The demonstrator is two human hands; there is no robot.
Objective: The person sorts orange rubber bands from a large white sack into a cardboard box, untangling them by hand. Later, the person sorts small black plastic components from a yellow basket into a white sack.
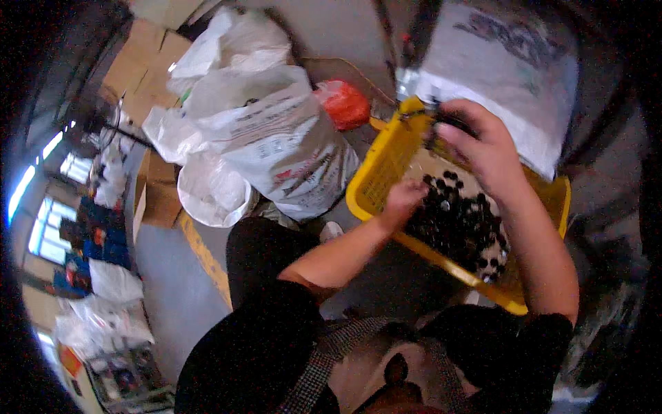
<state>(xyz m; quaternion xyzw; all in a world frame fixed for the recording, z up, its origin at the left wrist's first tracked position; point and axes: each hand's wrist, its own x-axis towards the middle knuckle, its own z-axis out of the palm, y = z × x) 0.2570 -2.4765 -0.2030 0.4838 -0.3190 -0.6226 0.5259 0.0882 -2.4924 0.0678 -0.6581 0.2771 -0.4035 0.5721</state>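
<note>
In front of me is a yellow plastic basket [372,183] with a pile of small black parts [450,222] on its pale lining. My left hand [406,204] is over the pile's left edge, its fingers curled and blurred; whether a part is between them cannot be made out. Higher up, my right hand [481,142] is at the basket's far side, thumb and fingers closed around a dark object [457,124]. Directly beside those fingertips is a dark, upright metal-looking fixture [432,111], blurred. Whether it joins the held object is unclear.
A large white woven sack [289,155] and a white bag-lined bucket [214,191] stand to the left. Behind them are a red plastic bag [342,105] and cardboard boxes [139,67]. A white plastic sack [496,88] leans against the basket's far right side.
</note>
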